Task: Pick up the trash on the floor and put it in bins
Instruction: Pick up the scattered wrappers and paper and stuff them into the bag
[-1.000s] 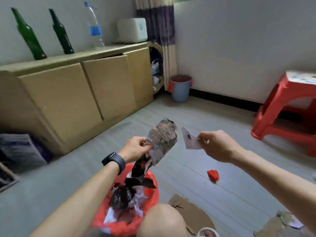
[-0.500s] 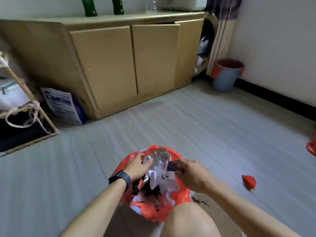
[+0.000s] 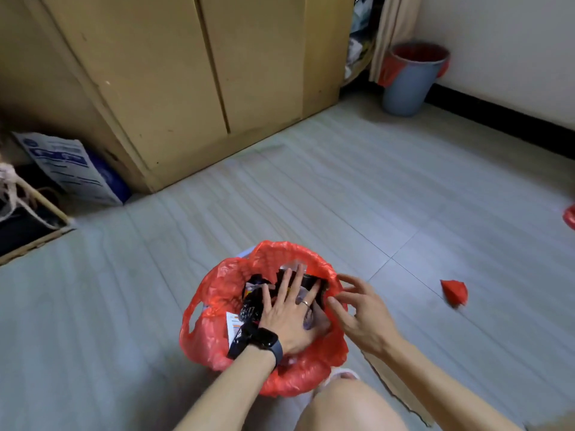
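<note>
Head view, left hand (image 3: 289, 312) flat on trash (image 3: 252, 304) in bin (image 3: 217, 290), right hand (image 3: 364, 315) spread, red scrap (image 3: 455, 292) nearby

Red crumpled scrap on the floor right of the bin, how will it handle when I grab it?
The red scrap looks like thin crumpled plastic, much like the bin liner, so probably very light and floppy. Its creased, angular shape suggests it won't roll; a push would likely just slide it over the smooth floor.
</note>
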The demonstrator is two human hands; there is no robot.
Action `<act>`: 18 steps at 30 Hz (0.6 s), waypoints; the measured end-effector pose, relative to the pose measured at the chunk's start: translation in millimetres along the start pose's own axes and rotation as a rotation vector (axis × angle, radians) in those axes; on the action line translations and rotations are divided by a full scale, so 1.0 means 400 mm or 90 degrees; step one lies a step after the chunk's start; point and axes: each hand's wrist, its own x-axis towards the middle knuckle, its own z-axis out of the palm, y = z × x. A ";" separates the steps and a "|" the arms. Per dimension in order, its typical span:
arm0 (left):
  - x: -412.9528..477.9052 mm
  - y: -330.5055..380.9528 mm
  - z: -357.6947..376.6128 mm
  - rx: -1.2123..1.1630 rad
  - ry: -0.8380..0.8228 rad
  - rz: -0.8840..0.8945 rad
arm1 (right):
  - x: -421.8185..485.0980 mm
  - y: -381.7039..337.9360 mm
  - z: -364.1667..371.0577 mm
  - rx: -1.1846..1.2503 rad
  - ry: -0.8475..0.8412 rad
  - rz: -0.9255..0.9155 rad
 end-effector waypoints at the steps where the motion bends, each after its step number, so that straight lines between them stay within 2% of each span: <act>1: 0.010 -0.010 0.021 0.007 -0.008 -0.009 | -0.004 0.016 0.006 -0.001 -0.014 0.002; 7: 0.044 -0.079 0.071 0.074 -0.059 -0.047 | 0.013 0.022 0.056 0.003 -0.079 0.072; 11: 0.066 -0.101 0.122 0.118 -0.111 -0.104 | 0.018 0.004 0.073 0.072 -0.124 0.095; 18: 0.100 -0.113 0.202 0.131 -0.100 -0.121 | 0.016 0.007 0.069 0.138 -0.142 0.101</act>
